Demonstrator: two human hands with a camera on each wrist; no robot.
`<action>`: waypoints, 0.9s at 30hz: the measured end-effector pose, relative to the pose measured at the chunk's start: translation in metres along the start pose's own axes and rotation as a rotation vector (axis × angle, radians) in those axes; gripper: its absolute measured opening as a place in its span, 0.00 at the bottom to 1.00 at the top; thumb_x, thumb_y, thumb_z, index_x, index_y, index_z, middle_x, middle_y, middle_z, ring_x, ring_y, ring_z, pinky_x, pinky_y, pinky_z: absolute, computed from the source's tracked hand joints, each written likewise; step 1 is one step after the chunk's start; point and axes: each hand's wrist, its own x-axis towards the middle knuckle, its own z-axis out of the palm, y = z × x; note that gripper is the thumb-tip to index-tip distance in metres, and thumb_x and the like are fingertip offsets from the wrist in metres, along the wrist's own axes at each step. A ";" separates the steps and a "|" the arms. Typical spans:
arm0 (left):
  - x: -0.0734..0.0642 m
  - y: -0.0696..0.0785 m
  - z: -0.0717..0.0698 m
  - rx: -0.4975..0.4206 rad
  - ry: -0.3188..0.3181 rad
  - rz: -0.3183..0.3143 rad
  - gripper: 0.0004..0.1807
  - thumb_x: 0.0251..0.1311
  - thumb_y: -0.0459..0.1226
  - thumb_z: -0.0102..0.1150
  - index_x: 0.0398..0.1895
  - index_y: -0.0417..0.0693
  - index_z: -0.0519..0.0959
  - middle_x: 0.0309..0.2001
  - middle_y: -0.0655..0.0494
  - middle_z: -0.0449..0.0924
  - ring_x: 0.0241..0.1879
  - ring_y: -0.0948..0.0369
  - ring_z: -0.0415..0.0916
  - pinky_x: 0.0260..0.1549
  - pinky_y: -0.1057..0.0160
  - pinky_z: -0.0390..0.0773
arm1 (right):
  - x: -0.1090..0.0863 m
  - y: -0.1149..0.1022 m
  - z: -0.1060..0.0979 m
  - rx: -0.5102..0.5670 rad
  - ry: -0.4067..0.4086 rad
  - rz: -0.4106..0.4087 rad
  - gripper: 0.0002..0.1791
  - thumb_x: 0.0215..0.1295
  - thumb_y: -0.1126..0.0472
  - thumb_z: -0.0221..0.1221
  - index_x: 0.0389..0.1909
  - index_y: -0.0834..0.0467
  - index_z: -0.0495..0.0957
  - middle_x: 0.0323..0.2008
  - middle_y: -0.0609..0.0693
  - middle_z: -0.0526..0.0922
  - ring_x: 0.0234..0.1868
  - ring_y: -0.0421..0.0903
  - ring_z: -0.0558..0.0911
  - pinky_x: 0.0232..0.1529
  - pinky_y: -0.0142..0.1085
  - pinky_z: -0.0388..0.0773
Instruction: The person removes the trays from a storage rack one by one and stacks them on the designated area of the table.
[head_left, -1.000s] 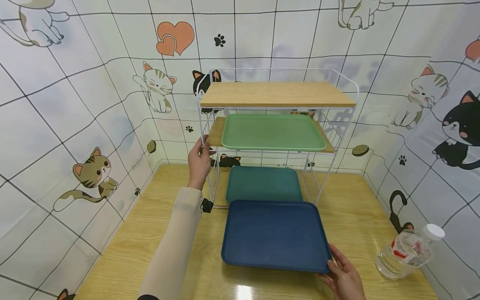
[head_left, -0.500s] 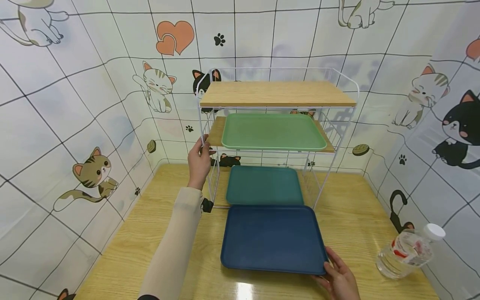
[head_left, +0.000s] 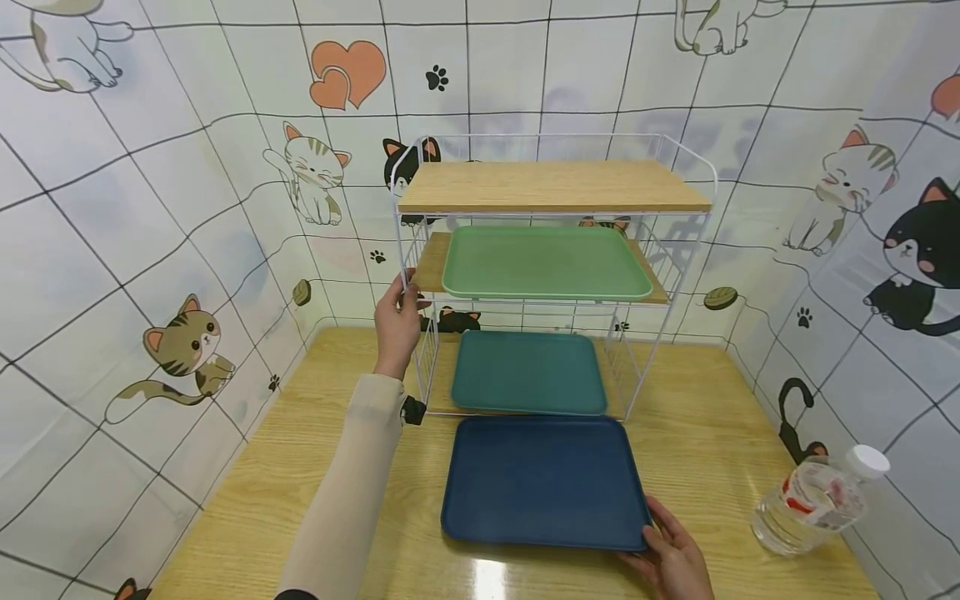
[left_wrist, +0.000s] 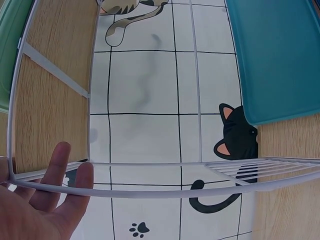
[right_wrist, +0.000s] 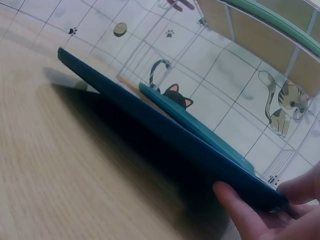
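Note:
My left hand [head_left: 397, 325] grips the front left upright of a white wire rack [head_left: 651, 354] at the height of its middle shelf; in the left wrist view its fingers [left_wrist: 57, 167] curl round the wire. With my right hand [head_left: 671, 554] I pinch the near right corner of a dark blue tray [head_left: 547, 483], thumb above and fingers below. That tray is raised over the table in the right wrist view, a shadow under it. A teal tray [head_left: 528, 371] lies on the rack's bottom shelf, just behind the blue one. On the middle shelf is a light green tray [head_left: 547, 262].
The rack's top wooden shelf [head_left: 551, 187] carries nothing. A clear plastic bottle [head_left: 810, 508] with a white cap stands at the right of the wooden table [head_left: 247, 517]. Walls covered in a cat-print tile pattern [head_left: 517, 67] enclose the back and sides.
The blue tray has come toward me and a little left with my right hand, baring more of the teal tray's front edge. My left hand stays on the rack.

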 end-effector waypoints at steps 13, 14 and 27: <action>0.000 0.001 0.000 -0.020 0.001 -0.016 0.21 0.81 0.38 0.47 0.71 0.44 0.74 0.57 0.37 0.76 0.48 0.39 0.85 0.30 0.75 0.77 | 0.007 0.007 0.005 -0.053 -0.001 0.013 0.35 0.81 0.68 0.39 0.81 0.67 0.36 0.80 0.70 0.39 0.57 0.41 0.80 0.52 0.49 0.84; 0.000 0.001 0.000 -0.020 0.000 -0.017 0.21 0.81 0.38 0.46 0.71 0.44 0.74 0.57 0.38 0.76 0.49 0.39 0.85 0.30 0.75 0.77 | 0.007 0.006 0.005 -0.061 0.000 0.020 0.35 0.81 0.67 0.41 0.81 0.67 0.36 0.80 0.70 0.38 0.62 0.46 0.77 0.52 0.49 0.84; -0.001 -0.001 0.000 -0.007 -0.004 0.002 0.21 0.81 0.38 0.47 0.71 0.45 0.74 0.56 0.37 0.76 0.49 0.40 0.85 0.30 0.75 0.77 | 0.007 -0.003 0.012 -0.311 0.052 -0.031 0.40 0.79 0.63 0.50 0.79 0.74 0.39 0.77 0.75 0.44 0.78 0.73 0.45 0.75 0.66 0.46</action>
